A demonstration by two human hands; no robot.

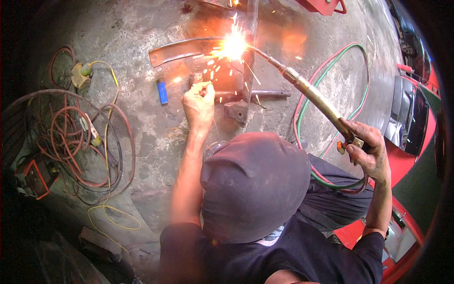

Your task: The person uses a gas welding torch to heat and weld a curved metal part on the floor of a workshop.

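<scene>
Right fingers (369, 134) grip the torch (316, 93); 2 hoses (368, 71) loop nearby, cables (133, 149) leftward.

Capped co-worker (255, 189) holds torch (314, 94) — sparks (234, 45) by curved strip (184, 49)

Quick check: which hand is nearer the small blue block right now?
Left. The left hand is just to the right of the blue block, not touching it; the right hand is much farther right and lower in view, on the torch.
</scene>
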